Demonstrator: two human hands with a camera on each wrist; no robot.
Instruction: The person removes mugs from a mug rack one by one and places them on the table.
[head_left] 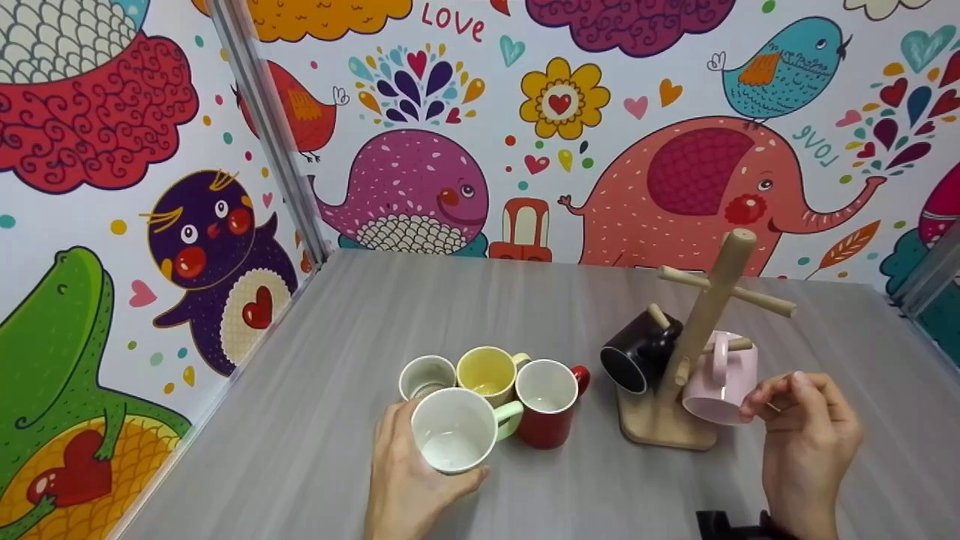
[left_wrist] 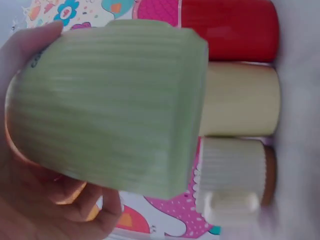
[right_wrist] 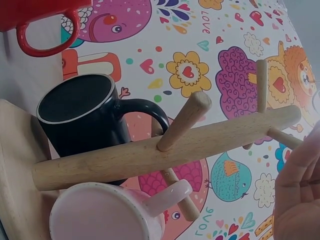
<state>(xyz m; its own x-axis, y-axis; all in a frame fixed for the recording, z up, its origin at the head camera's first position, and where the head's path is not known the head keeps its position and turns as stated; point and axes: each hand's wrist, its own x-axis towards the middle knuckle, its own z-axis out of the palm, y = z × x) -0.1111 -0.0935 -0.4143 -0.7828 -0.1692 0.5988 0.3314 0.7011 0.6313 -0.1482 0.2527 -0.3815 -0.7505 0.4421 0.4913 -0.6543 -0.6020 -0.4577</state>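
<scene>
From the head view, I see the left hand [head_left: 409, 469] wrapped around a pale green mug [head_left: 454, 431], its thumb along the near side and most of its fingers lost behind the cup. The green mug's white mouth faces up toward the wearer and covers part of a white mug [head_left: 426, 373]; beside that stand a yellow mug [head_left: 487, 367] and a red mug [head_left: 546, 420], on a grey table [head_left: 300, 450]. Over to the right, a wooden stand [head_left: 709, 311] carries a black mug [head_left: 634, 364] and a pink mug [head_left: 724, 390]. Near the pink one is the right hand [head_left: 810, 431], bare of any load, fingers loosely bent; a black strap [head_left: 739, 527] below it is cut off by the bottom edge. In the left wrist view the green mug, slightly blurred, fills much of the space and hides the yellow mug's left part; the lettering by the thumb is too small to read. In the right wrist view the red mug shows little beyond its handle, the pink mug runs off the bottom, and the right hand, partly cropped at the right edge, is apart from the pink mug.
</scene>
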